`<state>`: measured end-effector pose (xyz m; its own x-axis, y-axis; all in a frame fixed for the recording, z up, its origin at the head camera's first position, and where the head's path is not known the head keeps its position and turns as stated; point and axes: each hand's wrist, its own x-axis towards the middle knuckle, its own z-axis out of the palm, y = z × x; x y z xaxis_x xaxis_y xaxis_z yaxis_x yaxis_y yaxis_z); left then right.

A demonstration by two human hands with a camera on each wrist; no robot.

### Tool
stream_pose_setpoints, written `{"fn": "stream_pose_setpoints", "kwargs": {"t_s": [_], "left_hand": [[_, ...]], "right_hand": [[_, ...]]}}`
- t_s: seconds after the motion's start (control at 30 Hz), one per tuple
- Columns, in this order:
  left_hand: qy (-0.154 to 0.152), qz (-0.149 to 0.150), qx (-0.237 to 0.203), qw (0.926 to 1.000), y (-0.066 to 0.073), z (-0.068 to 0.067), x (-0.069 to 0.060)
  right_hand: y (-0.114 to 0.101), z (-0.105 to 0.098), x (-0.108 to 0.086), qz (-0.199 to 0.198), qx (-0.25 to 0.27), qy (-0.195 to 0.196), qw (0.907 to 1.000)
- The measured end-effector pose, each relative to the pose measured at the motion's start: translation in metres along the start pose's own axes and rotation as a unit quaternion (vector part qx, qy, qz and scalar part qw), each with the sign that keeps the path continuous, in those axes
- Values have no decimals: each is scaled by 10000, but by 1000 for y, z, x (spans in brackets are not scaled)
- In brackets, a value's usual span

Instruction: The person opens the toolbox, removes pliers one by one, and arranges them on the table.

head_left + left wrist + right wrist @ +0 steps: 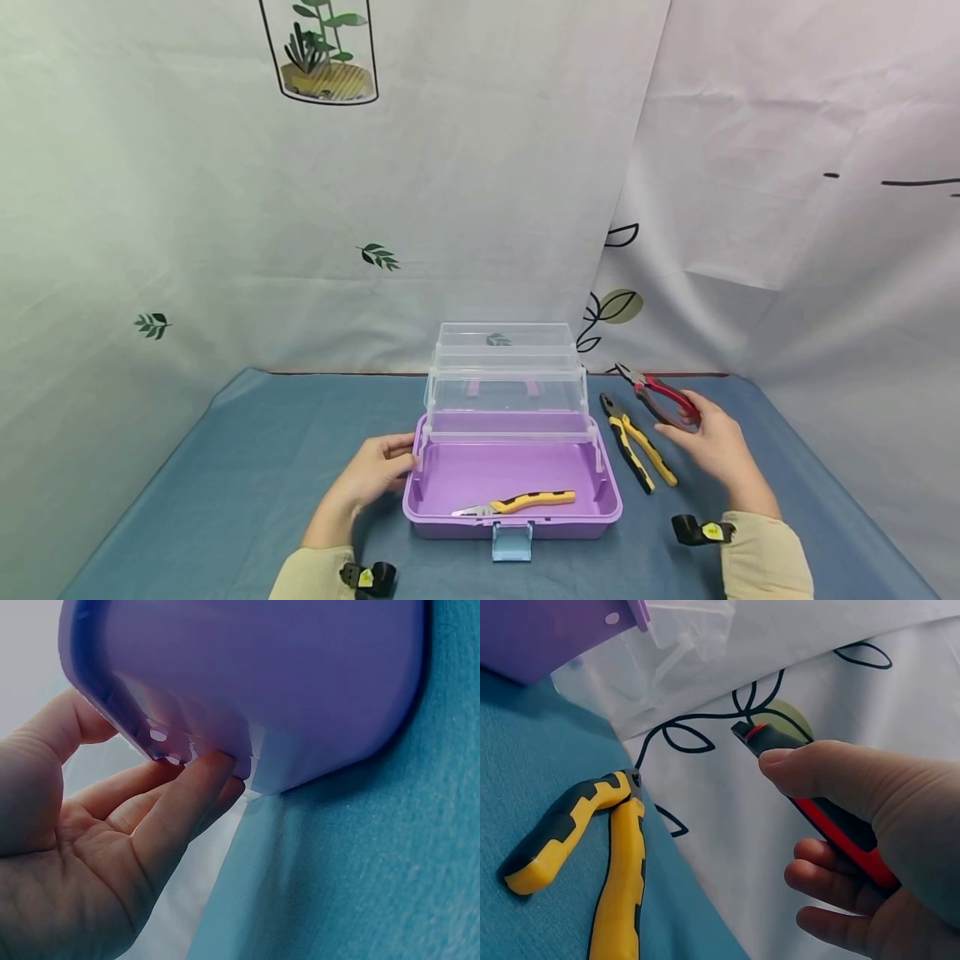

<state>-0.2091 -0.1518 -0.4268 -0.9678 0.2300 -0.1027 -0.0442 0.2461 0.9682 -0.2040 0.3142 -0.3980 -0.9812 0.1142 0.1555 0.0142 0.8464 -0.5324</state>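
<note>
Red and black handled pliers are held by the handles in my right hand, raised above the cloth with their jaws pointing away to the upper left. In the right wrist view the thumb lies along the red and black pliers, fingers curled beneath. My left hand grips the left side of a purple toolbox; in the left wrist view thumb and fingers pinch the box's rim. Yellow and black pliers lie inside the box near its front. Beside its right wall lie other yellow and black pliers, handles spread.
The box's clear lid and trays stand raised at its back. A pale blue latch hangs down in front. Blue cloth covers the table, and a printed white curtain rises behind it.
</note>
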Motion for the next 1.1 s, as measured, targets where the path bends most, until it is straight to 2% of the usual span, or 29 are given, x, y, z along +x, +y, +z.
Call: {"fn": "stream_pose_setpoints", "kwargs": {"t_s": [0.57, 1.1], "left_hand": [[60, -41, 25, 10000, -1, 0, -1], [-26, 11, -49, 10000, -1, -1, 1]], "right_hand": [[15, 5, 3, 337, -18, -338, 9989], [26, 12, 5, 566, -32, -462, 9973]]}}
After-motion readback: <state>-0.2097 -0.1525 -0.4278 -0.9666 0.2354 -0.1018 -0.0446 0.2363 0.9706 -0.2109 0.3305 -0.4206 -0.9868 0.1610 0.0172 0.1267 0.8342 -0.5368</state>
